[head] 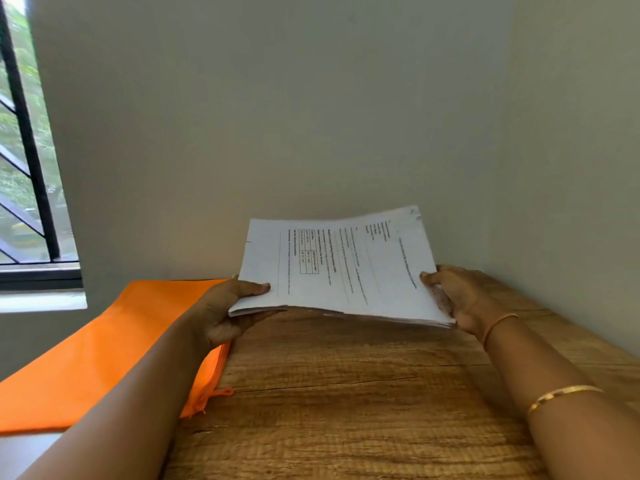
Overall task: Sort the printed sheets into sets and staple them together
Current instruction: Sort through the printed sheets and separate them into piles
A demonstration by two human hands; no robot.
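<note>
Both forearms were seen entering from the bottom edge, the right one bearing a gold bangle point(561, 396); between them the wooden table point(346, 393) was shown, and above its far part the stack of printed sheets point(339, 268) was held, apparently clear of the wood; the stack was grasped at its two short ends, by the left hand point(225, 306) with the thumb laid on top and the fingers curled beneath, and by the right hand point(464, 299) with the thumb likewise on top; the long axis of the stack was thus laid left to right, and the printed lines were turned sideways, the page head lying toward the right hand; neither hand was judged the nearer, so that sorting could be begun by either once the stack was set down; an orange zip pouch point(104, 348) was seen just beside the left hand, at the table's left; the right hand's fingers beneath the paper were hidden, the print was too small to be read, and no stapler was found in view
</note>
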